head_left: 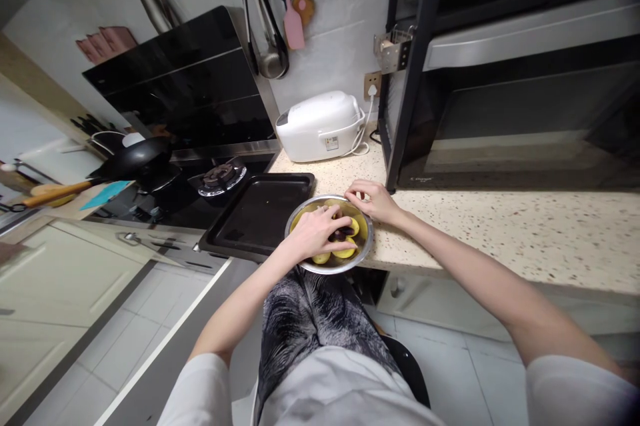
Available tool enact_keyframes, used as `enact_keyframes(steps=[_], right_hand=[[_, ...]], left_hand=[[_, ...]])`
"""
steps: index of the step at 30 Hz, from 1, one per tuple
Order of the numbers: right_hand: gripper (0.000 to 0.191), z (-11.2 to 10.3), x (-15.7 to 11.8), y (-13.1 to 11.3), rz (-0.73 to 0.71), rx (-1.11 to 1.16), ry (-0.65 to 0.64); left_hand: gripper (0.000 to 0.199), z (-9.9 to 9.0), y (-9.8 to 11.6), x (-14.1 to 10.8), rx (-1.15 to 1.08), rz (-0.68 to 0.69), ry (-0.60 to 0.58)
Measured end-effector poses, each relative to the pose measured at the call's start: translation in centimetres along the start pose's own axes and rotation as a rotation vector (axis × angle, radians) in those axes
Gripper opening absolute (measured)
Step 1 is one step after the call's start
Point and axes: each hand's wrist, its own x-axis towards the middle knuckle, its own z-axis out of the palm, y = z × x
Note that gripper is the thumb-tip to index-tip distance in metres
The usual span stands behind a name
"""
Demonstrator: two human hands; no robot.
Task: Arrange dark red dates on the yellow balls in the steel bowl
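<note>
A round metal bowl stands at the counter's front edge, partly over the corner of a black baking tray. Inside it lie several round yellow pieces and dark brown lumps. My left hand reaches into the bowl from above, thumb and fingers curved around a dark lump; the fingers partly cover it. At the bowl's far right rim, my right hand has its thumb and fingers pinched together on the edge. Its fingertips are small in view.
A white rice cooker stands behind the bowl, with its cord plugged into the wall. To the right is a large black oven on a rack. On the left are a gas burner and a black wok with a wooden handle.
</note>
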Motion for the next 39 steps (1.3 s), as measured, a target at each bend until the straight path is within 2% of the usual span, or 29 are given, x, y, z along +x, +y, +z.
enact_keyframes(steps=[8,13,17,20,23,27,29,31,34,37,39], right_hand=[[0.022,0.0,0.0,0.0,0.023,-0.005,-0.009],[0.022,0.0,0.0,0.0,0.024,-0.009,-0.009],[0.022,0.0,-0.1,-0.1,0.025,-0.003,-0.007],[0.024,-0.1,0.0,-0.2,0.033,0.007,0.003],[0.025,-0.2,0.2,-0.4,0.035,0.026,0.015],[0.024,-0.3,0.3,-0.5,0.039,0.036,0.029],[0.024,-0.3,0.3,-0.5,0.049,0.032,0.033],[0.024,-0.3,0.3,-0.5,0.056,0.030,0.028],[0.023,-0.2,0.2,-0.3,0.057,0.022,0.013],[0.022,-0.1,0.1,-0.2,0.046,0.006,0.005],[0.021,-0.1,0.0,-0.2,0.041,0.002,-0.002]], left_hand=[[0.029,0.2,0.4,0.1,-0.110,-0.056,0.087],[0.030,-0.1,0.9,0.4,-0.079,-0.070,0.047],[0.024,-0.2,0.9,0.8,-0.152,-0.074,0.033],[0.018,-0.2,0.8,0.8,-0.282,-0.080,0.090],[0.014,-0.7,0.2,0.5,-0.442,-0.135,0.206],[0.013,-2.2,-2.0,-0.5,-0.530,-0.251,0.399],[0.013,-2.8,-3.8,-1.5,-0.492,-0.318,0.472],[0.013,-3.1,-5.9,-3.0,-0.409,-0.415,0.495],[0.017,-2.8,-8.8,-6.3,-0.199,-0.674,0.421],[0.021,-1.8,-11.1,-10.0,-0.017,-0.908,0.254],[0.024,-1.1,-12.0,-12.2,0.052,-0.997,0.146]])
